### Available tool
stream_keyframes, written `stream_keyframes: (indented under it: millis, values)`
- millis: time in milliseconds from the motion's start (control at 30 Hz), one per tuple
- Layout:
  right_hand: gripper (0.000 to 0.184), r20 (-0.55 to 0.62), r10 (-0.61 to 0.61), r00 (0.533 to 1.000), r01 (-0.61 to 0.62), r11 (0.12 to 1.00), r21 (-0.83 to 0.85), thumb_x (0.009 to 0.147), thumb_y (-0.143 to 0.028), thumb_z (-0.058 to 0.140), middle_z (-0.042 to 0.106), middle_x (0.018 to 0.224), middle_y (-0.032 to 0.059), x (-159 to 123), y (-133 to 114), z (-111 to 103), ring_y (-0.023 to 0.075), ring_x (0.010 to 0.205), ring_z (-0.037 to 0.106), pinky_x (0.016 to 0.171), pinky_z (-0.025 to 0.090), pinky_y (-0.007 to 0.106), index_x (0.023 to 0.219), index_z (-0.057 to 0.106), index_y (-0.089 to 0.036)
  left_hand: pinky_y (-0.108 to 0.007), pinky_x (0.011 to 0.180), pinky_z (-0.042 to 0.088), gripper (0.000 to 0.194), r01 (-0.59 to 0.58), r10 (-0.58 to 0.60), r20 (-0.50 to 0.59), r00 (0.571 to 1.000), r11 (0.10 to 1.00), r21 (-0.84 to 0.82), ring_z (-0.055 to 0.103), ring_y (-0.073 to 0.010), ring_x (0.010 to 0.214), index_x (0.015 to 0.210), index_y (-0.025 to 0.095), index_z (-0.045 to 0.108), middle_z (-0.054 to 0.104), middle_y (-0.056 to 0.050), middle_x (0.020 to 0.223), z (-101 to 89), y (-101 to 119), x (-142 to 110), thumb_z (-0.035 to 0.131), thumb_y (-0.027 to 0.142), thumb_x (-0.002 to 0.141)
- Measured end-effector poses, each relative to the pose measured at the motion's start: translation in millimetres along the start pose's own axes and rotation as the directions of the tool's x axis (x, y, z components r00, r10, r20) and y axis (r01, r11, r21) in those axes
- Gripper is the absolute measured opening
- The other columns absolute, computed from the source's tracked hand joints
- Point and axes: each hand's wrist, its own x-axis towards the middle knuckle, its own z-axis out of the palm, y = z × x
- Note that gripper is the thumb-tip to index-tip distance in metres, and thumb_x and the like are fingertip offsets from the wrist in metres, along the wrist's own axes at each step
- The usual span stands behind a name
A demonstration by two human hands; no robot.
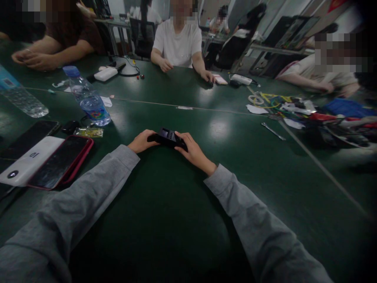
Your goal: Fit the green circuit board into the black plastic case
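A small black boxy device (167,137) rests on the dark green table (182,204) straight ahead of me. My left hand (141,141) grips its left end with curled fingers. On the other end my right hand (191,148) closes over the device, fingers wrapped along its near edge. Both arms wear grey sleeves. The underside of the device is hidden.
To the left lie a phone in a red case (60,161), a white power bank (28,159), a black phone (32,135) and two water bottles (88,98). A wrench (273,131) and a heap of cables and tools (297,108) sit right. Other people sit across the table.
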Motion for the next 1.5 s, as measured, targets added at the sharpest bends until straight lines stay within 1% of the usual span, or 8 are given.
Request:
stream_keyframes:
  millis: [200,400,667,867,1000,1267,1400,1500]
  values:
    - [0.068,0.009,0.006,1.0,-0.006,1.0,0.005,0.098,-0.035,0.065,0.053,0.142,0.012,-0.3,2.4,0.6,0.0324,0.126,0.061,0.104,0.058,0.056,0.16,0.036,-0.034,-0.049,0.101,0.052,0.038,-0.005,0.005,-0.006,1.0,1.0,0.011,0.063,-0.029,0.113,0.112,0.02,0.071,0.07,-0.01,0.117,0.1,-1.0,0.7,0.078,0.046,0.084]
    - [0.072,0.02,0.019,1.0,-0.019,1.0,0.006,0.097,-0.032,0.066,0.053,0.142,0.012,-0.4,2.2,0.2,0.0327,0.128,0.06,0.105,0.058,0.057,0.161,0.034,-0.034,-0.05,0.099,0.054,0.042,0.019,-0.019,0.003,1.0,1.0,-0.008,0.064,-0.0309,0.115,0.114,0.018,0.072,0.069,-0.012,0.12,0.0,0.2,-0.7,0.077,0.048,0.084]
    - [0.073,0.028,0.042,0.999,-0.043,0.998,0.036,0.095,-0.031,0.069,0.051,0.144,0.0118,-0.7,3.2,0.2,0.0325,0.132,0.058,0.107,0.057,0.058,0.16,0.035,-0.033,-0.049,0.1,0.054,0.043,0.015,-0.016,-0.009,1.0,0.999,-0.029,0.065,-0.0283,0.11,0.114,0.019,0.072,0.069,-0.012,0.119,1.9,-4.2,0.4,0.078,0.048,0.083]
    - [0.069,-0.012,-0.008,1.0,0.008,0.999,0.038,0.096,-0.034,0.068,0.056,0.142,0.0118,0.2,2.2,-0.5,0.0306,0.13,0.059,0.112,0.052,0.058,0.159,0.039,-0.032,-0.05,0.101,0.053,0.039,-0.007,0.007,-0.02,1.0,1.0,-0.006,0.065,-0.0282,0.11,0.111,0.02,0.072,0.07,-0.01,0.116,2.0,-4.1,0.4,0.079,0.046,0.083]
    - [0.064,-0.037,-0.016,0.999,0.018,0.998,0.054,0.098,-0.035,0.066,0.06,0.14,0.0122,0.5,-0.6,-3.3,0.0299,0.123,0.062,0.107,0.054,0.057,0.157,0.043,-0.032,-0.05,0.101,0.053,0.039,-0.008,0.007,-0.021,1.0,1.0,-0.01,0.064,-0.0278,0.11,0.111,0.02,0.072,0.07,-0.01,0.117,2.6,-5.0,1.0,0.08,0.045,0.083]
    - [0.062,-0.097,0.007,0.995,0.002,0.996,0.093,0.097,-0.033,0.066,0.06,0.142,0.0127,-0.7,-0.2,-2.5,0.0298,0.123,0.062,0.1,0.059,0.052,0.156,0.045,-0.03,-0.051,0.101,0.053,0.042,0.018,-0.019,-0.009,1.0,0.999,-0.028,0.064,-0.0289,0.113,0.114,0.02,0.072,0.068,-0.011,0.119,2.9,-4.6,-0.4,0.078,0.049,0.084]
    - [0.061,-0.123,-0.021,0.992,0.031,0.996,0.086,0.099,-0.033,0.064,0.059,0.14,0.0119,-0.8,-1.7,-3.0,0.0292,0.122,0.062,0.102,0.058,0.053,0.156,0.044,-0.032,-0.052,0.103,0.052,0.044,0.023,-0.024,-0.005,1.0,0.999,-0.043,0.064,-0.0294,0.116,0.116,0.02,0.072,0.067,-0.011,0.124,3.5,-6.6,-0.2,0.079,0.049,0.083]
    - [0.059,-0.177,-0.028,0.984,0.039,0.997,0.063,0.1,-0.034,0.062,0.06,0.137,0.0108,-1.1,-6.4,-4.6,0.0291,0.122,0.061,0.103,0.057,0.053,0.156,0.044,-0.033,-0.052,0.104,0.052,0.044,0.025,-0.025,-0.004,1.0,0.998,-0.05,0.064,-0.0288,0.116,0.117,0.02,0.072,0.066,-0.011,0.124,5.0,-10.0,1.2,0.079,0.048,0.084]
